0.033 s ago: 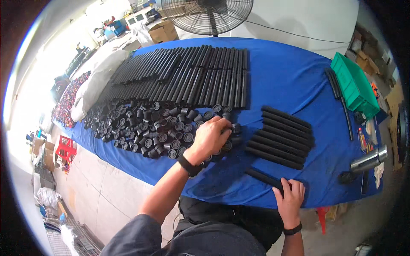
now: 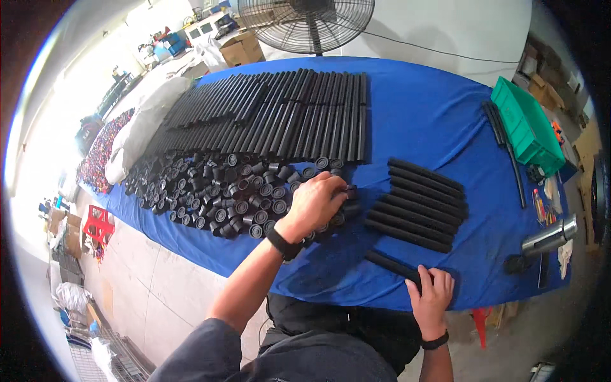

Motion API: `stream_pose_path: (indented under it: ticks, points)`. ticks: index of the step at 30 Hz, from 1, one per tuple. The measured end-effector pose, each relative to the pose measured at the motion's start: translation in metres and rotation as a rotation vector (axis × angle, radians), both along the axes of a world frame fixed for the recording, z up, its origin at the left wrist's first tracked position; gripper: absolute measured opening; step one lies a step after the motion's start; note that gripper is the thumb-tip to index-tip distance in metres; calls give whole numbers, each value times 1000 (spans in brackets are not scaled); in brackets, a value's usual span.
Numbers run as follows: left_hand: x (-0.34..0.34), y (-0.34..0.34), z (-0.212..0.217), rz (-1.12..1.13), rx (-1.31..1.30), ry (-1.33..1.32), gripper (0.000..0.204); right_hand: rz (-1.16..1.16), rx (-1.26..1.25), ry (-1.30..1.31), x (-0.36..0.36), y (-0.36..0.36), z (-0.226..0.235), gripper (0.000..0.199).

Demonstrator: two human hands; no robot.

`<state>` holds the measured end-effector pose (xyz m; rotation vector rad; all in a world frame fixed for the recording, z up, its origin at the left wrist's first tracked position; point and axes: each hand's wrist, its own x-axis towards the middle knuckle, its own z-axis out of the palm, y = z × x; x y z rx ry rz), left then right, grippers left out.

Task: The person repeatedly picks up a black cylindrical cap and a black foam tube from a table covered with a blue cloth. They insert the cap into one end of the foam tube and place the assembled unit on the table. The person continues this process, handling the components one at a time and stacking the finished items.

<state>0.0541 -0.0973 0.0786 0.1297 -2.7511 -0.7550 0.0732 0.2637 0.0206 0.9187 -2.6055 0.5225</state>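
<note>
My left grip (image 2: 316,202) is closing on a small black plastic cap (image 2: 349,191) at the pile's edge, mid-frame; my right grip (image 2: 431,294) is pinning a black foam-covered tube (image 2: 389,263) on the blue-clothed counter (image 2: 420,121), lower right.

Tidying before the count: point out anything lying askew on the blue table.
A few long black tubes lie slanted across the neat far stack. The black caps sit in a loose heap. One foam-covered tube lies apart under the right hand.

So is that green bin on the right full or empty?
Cannot tell: the green bin stands upright at the table's far right, but its inside is not clearly visible.
</note>
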Motion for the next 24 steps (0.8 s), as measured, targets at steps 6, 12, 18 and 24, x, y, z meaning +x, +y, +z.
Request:
stream_pose_path:
  ticks: [6, 12, 18, 24]
  points:
    - [-48, 16, -4, -111, -429, -223, 28, 7, -26, 34, -2, 2, -3, 41]
    - [-57, 18, -2, -148, -349, -17, 28, 0, -21, 13, -3, 5, -6, 40]
    - [-37, 57, 23, -403, 1438, -76, 43, -125, -104, -27, -2, 22, 1, 38]
    - [-34, 111, -37, -698, 1910, -581, 44, -377, -541, -316, 5, 54, 16, 26]
